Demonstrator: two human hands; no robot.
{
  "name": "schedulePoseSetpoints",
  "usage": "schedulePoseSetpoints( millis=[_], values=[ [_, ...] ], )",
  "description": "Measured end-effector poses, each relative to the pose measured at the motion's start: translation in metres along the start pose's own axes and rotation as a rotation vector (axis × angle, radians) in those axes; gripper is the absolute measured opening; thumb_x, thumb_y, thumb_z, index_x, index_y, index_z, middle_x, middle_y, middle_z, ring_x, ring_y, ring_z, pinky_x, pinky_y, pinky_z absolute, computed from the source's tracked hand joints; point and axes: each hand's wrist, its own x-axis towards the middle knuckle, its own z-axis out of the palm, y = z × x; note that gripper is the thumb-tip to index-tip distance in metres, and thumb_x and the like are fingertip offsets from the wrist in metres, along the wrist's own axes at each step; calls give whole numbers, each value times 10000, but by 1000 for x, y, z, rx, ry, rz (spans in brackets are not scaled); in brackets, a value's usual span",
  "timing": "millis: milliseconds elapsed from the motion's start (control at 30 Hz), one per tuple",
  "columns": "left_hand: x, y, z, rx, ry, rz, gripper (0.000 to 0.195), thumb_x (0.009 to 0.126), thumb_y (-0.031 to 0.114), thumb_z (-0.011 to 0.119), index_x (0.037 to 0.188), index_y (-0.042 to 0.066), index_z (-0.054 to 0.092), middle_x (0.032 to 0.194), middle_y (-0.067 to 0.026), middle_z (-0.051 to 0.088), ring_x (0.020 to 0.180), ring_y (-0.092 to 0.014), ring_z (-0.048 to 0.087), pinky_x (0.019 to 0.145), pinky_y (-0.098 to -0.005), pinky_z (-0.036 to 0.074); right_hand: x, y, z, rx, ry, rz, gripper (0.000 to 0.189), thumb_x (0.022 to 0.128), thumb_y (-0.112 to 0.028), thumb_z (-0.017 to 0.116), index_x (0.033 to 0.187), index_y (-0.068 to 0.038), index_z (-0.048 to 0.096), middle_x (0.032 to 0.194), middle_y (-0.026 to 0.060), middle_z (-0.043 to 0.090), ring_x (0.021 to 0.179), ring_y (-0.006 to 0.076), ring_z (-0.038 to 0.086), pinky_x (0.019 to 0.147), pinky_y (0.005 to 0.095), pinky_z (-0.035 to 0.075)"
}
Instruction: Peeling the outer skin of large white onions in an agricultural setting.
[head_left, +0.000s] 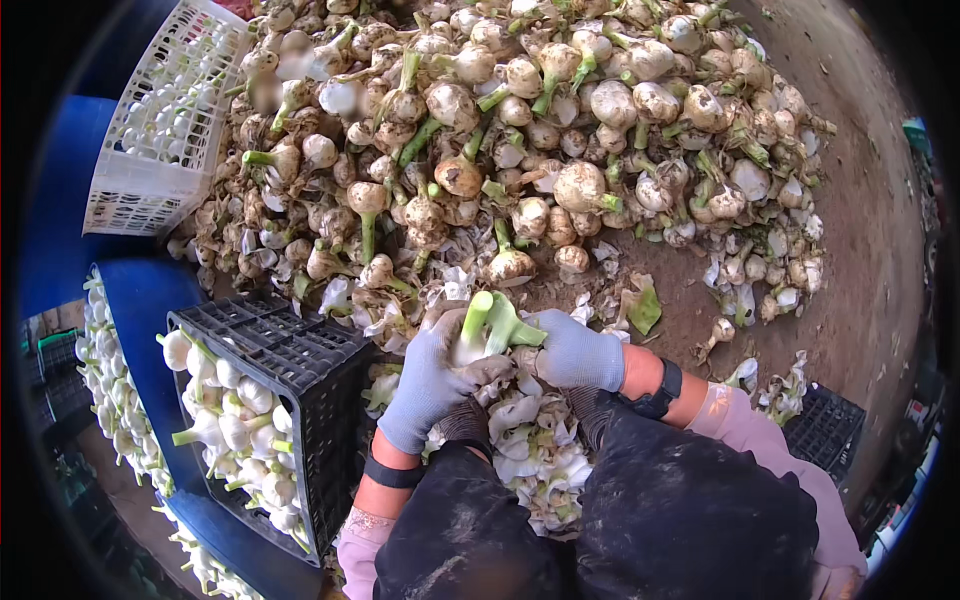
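Observation:
In a grey work glove, my left hand grips a garlic bulb with a thick cut green stem. Its fingers hide most of the bulb. My right hand, gloved the same way, pinches a green outer leaf sheath that bends away from that stem. Both hands are close together above my knees. Between my legs, peeled garlic skins cover the ground. Just ahead of the hands begins a large heap of soil-stained garlic bulbs, many with short green stems.
To my left, a black plastic crate holds white peeled garlic bulbs. A white plastic crate with more garlic stands beyond it, near blue sheeting. Another black crate lies at right. A loose bulb rests on bare ground.

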Motion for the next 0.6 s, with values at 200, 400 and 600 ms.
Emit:
schedulePoseSetpoints(
  millis=[200, 400, 600],
  values=[
    [-12, -15, 7, -1044, 86, -438, 358, 905, 295, 624, 1088, -11, 591, 1124, -124, 603, 958, -221, 627, 782, -319, 540, 2, -10, -34, -597, 228, 175, 201, 727, -155, 597, 871, -20, 634, 821, 226, 651, 817, 395, 639, 734, 474, 510],
    [-9, -26, 10, -1480, 216, -361, 484, 980, 384, 464, 1198, -43, 534, 1277, -223, 536, 1195, -313, 524, 1018, -439, 432, -27, -34, -7, -493, -810, 107, 253, 721, -155, 560, 900, 2, 645, 837, 223, 656, 792, 388, 644, 712, 469, 502],
    [-8, -44, -4, -1706, 335, -451, 595, 981, 444, 410, 1269, -71, 474, 1255, -233, 544, 1195, -378, 519, 1031, -519, 429, -25, -24, -4, -974, -304, -127, 408, 735, -285, 684, 1038, -26, 599, 893, 175, 637, 802, 294, 640, 674, 413, 498]
  ],
)
